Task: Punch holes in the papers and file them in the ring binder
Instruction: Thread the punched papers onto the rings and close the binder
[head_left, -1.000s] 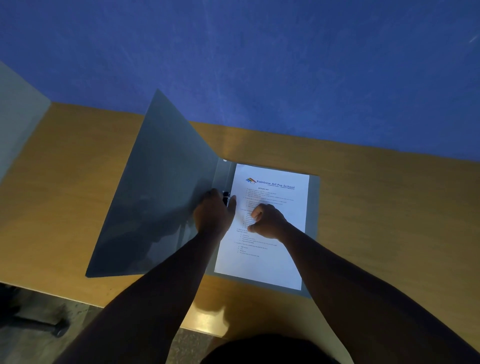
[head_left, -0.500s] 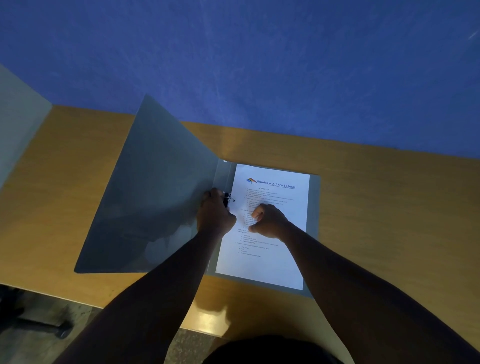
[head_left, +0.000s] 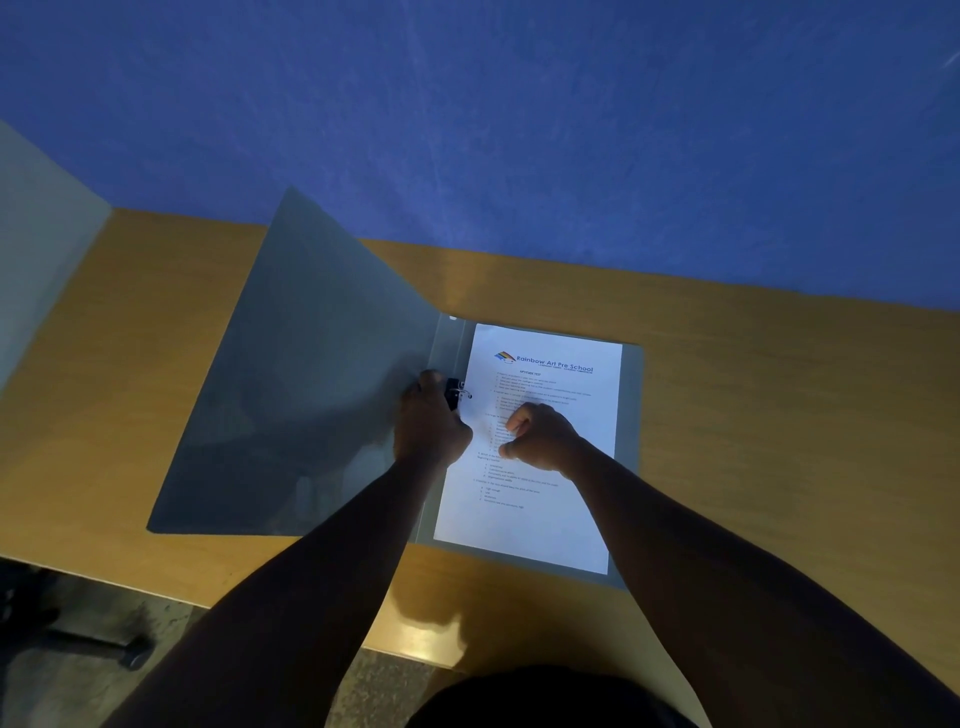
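The gray cover has dropped a bit lower since before, and I see my left hand (head_left: 431, 423) curled around the black ring clip (head_left: 453, 391) of the ring binder (head_left: 291, 395) on the table (head_left: 779, 415), while my right hand (head_left: 540, 435) rests as a fist, fingers together, on the paper (head_left: 540, 519).

Ring mechanism (head_left: 457, 392): mostly hidden under left hand (head_left: 431, 423). Paper (head_left: 540, 467): body text too small to read; middle covered by right hand (head_left: 540, 436). Tabletop (head_left: 779, 441): cut off at right edge.
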